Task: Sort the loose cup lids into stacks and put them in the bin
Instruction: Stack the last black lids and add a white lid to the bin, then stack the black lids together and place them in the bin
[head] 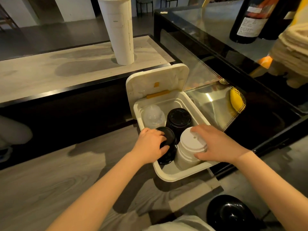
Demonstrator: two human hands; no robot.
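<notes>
Gripping black lid stack with left hand, white lid stack with right hand; both upright, side by side, at near end of bin, centre frame, directly under hands.

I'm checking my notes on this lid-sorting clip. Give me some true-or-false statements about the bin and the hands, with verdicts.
1. The bin has its hinged cover swung open. True.
2. The right hand grips black lids. False: it grips the white lid stack.
3. The left hand grips a black lid stack inside the bin. True.
4. The clear dome lids lie on the floor. False: they sit in the bin's far left corner.
5. The tall paper cup stack stands in the bin. False: it stands on the counter.
</notes>
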